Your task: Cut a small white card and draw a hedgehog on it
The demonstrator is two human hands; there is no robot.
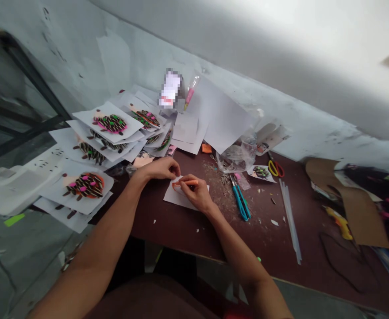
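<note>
My right hand (198, 193) grips an orange pencil (190, 182), its tip on a small white paper sheet (181, 199) with orange marks near the far corner. My left hand (161, 169) pinches the sheet's far edge, steadying it on the maroon table (181, 235). Left of my left hand lie piled paper sheets (87, 186), each decorated with rows of dark seeds and bright pink and green dots.
Blue-handled scissors (240, 203) lie right of my hands, beside a crumpled plastic bag (234, 158). Further right are red-and-yellow scissors (276, 168), long glue sticks (290, 217) and brown cardboard (360, 208). Shavings scatter the tabletop. A wall runs along the far edge.
</note>
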